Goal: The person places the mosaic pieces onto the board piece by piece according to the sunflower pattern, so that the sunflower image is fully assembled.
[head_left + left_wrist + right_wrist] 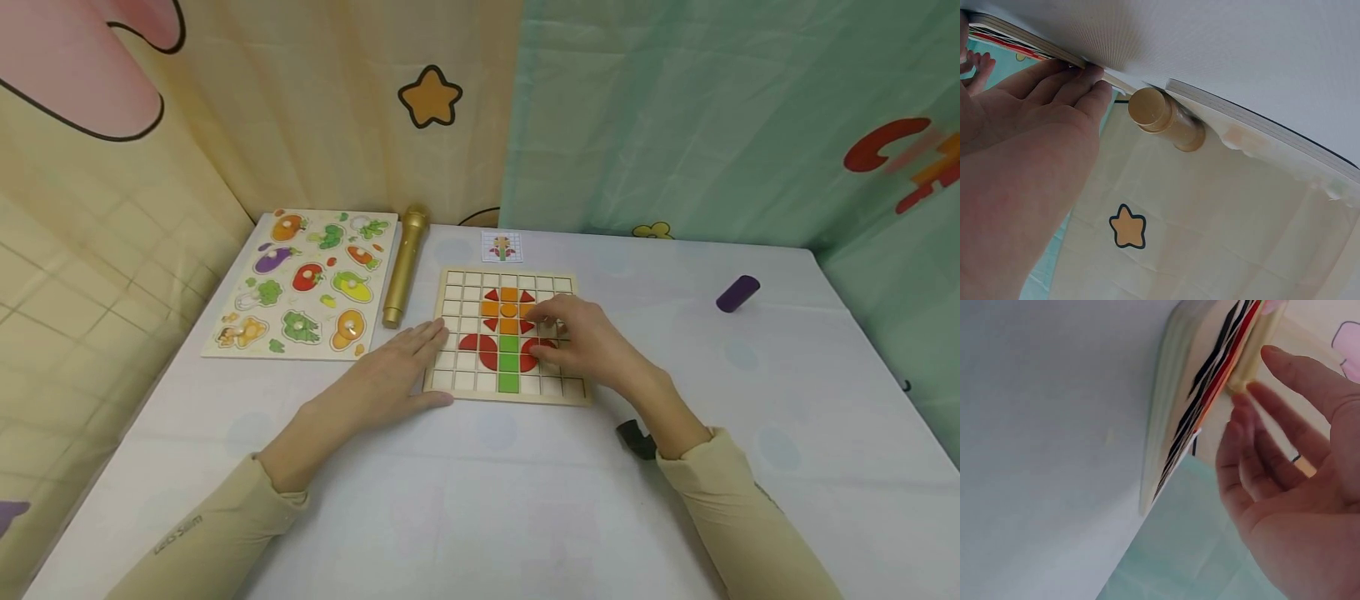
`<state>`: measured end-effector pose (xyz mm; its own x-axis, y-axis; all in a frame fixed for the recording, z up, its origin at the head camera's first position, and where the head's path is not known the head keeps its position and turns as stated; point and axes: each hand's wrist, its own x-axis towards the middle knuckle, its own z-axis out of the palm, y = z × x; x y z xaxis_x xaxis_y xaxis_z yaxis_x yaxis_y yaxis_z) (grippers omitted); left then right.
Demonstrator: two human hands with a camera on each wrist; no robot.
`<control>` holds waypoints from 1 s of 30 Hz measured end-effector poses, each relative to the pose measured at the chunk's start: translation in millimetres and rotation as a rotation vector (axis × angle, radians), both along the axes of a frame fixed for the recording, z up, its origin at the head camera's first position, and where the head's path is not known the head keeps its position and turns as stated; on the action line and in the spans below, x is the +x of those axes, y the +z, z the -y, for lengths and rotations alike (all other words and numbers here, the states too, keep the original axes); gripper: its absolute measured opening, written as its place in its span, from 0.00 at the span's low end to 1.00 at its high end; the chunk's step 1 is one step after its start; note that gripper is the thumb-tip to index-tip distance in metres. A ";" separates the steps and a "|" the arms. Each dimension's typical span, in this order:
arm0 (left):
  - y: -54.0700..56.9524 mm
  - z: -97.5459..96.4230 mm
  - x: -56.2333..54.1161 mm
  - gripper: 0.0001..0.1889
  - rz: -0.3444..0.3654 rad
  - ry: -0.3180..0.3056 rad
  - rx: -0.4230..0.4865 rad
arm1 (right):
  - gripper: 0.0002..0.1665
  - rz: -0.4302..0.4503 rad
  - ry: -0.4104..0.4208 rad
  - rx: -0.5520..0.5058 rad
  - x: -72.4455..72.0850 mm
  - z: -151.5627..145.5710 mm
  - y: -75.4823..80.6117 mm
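Note:
A wooden grid board (465, 381) lies on the table, its pieces forming a flower. Orange squares (509, 294) make a cross with red triangles (491, 295) at its corners. Below runs a column of green squares (508, 362), with red curved pieces (487, 353) on either side. My left hand (393, 367) rests along the board's left edge, fingers straight. Over the board's right side hangs my right hand (588, 337), its fingers loosely bent around the red pieces on that side and partly covering them. In the right wrist view no piece shows between thumb and fingers.
Behind the board lies a small pattern card (501, 247). To the left are a gold microphone (406, 267) and a vegetable puzzle board (300, 287). A purple cylinder (738, 293) lies at the right, and a black object (636, 438) sits near my right wrist.

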<state>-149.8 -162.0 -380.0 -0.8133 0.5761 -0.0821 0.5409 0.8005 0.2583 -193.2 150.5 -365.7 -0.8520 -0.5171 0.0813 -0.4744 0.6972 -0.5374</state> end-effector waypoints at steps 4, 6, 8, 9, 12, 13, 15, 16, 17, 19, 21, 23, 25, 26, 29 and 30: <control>0.2 0.3 -0.7 0.51 -0.004 -0.003 0.000 | 0.16 -0.003 0.062 0.003 3.9 6.6 4.0; 0.4 0.4 -0.5 0.51 -0.004 -0.005 0.003 | 0.15 0.017 0.072 0.011 6.3 10.8 5.1; 0.8 0.4 0.0 0.51 -0.002 -0.007 0.006 | 0.14 0.047 0.074 0.018 9.1 15.1 5.9; 0.9 0.4 0.2 0.51 -0.002 -0.007 0.005 | 0.13 0.061 0.076 0.021 10.3 17.2 6.1; 0.9 0.2 0.2 0.51 -0.004 -0.010 0.005 | 0.10 0.080 0.109 0.029 14.0 21.8 5.2; 0.7 0.0 -0.1 0.51 -0.004 -0.011 0.004 | 0.08 0.080 0.131 0.031 14.9 22.7 4.7; 0.2 -0.3 -0.7 0.51 -0.004 -0.012 0.004 | 0.07 0.072 0.179 0.031 16.6 24.1 4.2; 0.0 -0.3 -0.9 0.51 -0.003 -0.011 0.002 | 0.07 0.069 0.204 0.032 17.2 24.6 3.6; -0.1 -0.3 -1.1 0.51 -0.004 -0.013 0.003 | 0.07 0.066 0.224 0.033 17.7 24.9 2.9; -0.3 -0.2 -1.2 0.51 -0.002 -0.014 0.005 | 0.07 0.064 0.249 0.036 18.8 25.2 2.4; -0.2 -0.5 -1.1 0.51 0.000 -0.015 0.008 | 0.07 0.063 0.258 0.041 19.6 25.0 2.5; 0.3 -0.8 -1.5 0.51 0.004 -0.013 0.007 | 0.07 0.063 0.257 0.047 19.7 24.6 2.2; 0.9 -0.8 -1.4 0.51 0.006 -0.009 0.006 | 0.06 0.056 0.250 0.054 19.3 24.3 2.8; 0.7 -0.9 -1.5 0.51 0.006 -0.007 0.004 | 0.06 0.056 0.241 0.054 18.9 23.5 3.6; -0.1 -0.6 -1.8 0.51 0.007 -0.004 0.003 | 0.06 0.043 0.191 0.041 16.6 19.1 6.9; -0.4 -0.3 -1.5 0.51 0.005 -0.004 0.005 | 0.07 0.035 0.166 0.035 15.9 16.7 8.4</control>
